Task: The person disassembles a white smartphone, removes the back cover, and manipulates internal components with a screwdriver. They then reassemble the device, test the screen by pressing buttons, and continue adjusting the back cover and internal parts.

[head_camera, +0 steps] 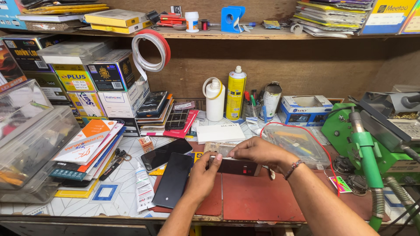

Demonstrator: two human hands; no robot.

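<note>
Red-brown mat (258,199) under both hands: left hand (202,177) and right hand (258,152) pinch a small dark phone (236,166), fingers closed on its edges, beside two black phones (168,168)

Rear wall (306,65) is brown board. A wooden shelf (245,34) runs its full width, cluttered. The workbench (127,194) has a white patterned top with blue squares; lighting is even and bright.

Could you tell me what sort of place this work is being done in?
Most likely a phone repair bench: dark phones lie beside the hands, a green hot-air station stands at the right, and stacked small boxes crowd the left.
</note>
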